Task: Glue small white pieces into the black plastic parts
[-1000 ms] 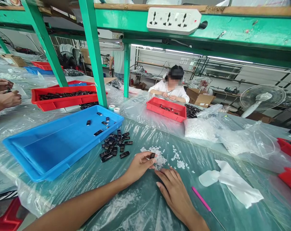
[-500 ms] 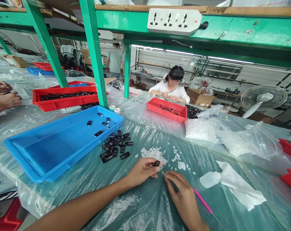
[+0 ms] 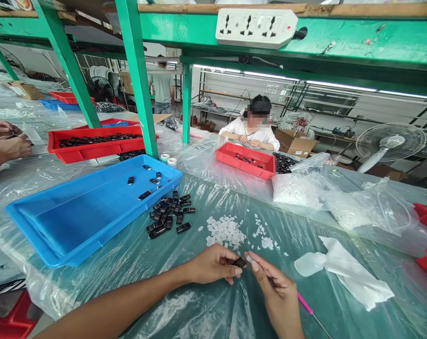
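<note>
Hiding partly in left hand (image 3: 215, 265), black piece (image 3: 239, 262)

- left hand (image 3: 213, 266): pinches black piece (image 3: 239, 262)
- right hand (image 3: 279, 289): small white piece (image 3: 249, 258) at fingertips, close to black piece
- white bits (image 3: 225, 231) heaped on plastic-covered table (image 3: 199, 306)
- blue tray (image 3: 93, 207), black pile (image 3: 168, 221) just beside
- pink-handled tool (image 3: 306, 303), partly behind right hand

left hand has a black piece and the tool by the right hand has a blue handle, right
The head view shows a pink handle, not blue; the left hand has a black piece and the tool lies by the right hand.
</note>
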`<state>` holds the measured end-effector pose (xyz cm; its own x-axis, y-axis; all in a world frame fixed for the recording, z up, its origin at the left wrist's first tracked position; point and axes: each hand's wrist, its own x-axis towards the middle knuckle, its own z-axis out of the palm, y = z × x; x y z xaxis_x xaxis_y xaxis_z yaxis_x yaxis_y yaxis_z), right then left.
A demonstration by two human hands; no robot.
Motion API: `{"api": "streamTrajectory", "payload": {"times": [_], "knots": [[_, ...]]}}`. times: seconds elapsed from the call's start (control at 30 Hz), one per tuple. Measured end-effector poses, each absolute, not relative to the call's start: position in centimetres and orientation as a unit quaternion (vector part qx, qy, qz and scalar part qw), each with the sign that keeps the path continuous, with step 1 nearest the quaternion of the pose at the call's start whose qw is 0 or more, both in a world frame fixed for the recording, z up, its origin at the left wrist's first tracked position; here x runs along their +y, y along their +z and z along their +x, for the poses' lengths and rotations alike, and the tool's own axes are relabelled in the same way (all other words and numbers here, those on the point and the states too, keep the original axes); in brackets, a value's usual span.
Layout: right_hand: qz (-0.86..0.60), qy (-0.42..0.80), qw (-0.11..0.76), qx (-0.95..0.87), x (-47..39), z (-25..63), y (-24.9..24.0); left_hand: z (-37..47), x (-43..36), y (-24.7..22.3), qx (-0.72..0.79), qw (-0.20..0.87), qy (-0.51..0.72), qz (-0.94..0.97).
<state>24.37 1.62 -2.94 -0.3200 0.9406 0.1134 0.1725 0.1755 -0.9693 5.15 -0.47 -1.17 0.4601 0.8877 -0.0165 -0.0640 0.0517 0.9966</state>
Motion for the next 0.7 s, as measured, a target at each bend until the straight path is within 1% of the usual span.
{"api": "streamTrajectory", "payload": {"times": [0.1,0.27,0.43,0.6,0.7], "knots": [[-0.412,0.45,0.38,-0.696,1.23,24.3,-3.25,5.15,-0.64,-0.94,0.348,0.63,0.37,0.588],[-0.394,0.443,0.375,-0.713,1.17,24.58,-3.87,5.1,-0.79,-0.98,0.349,0.6,0.368,0.619],[-0.365,0.498,0.363,-0.697,1.21,24.56,-3.67,5.08,-0.85,-0.83,0.354,0.566,0.374,0.644],[-0.345,0.563,0.342,-0.669,1.02,24.09,-3.0,4.92,-0.77,-0.43,0.342,0.584,0.378,0.631],[-0.348,0.574,0.326,-0.665,0.89,23.97,-3.09,4.79,-0.66,-0.62,0.335,0.589,0.385,0.627]]}}
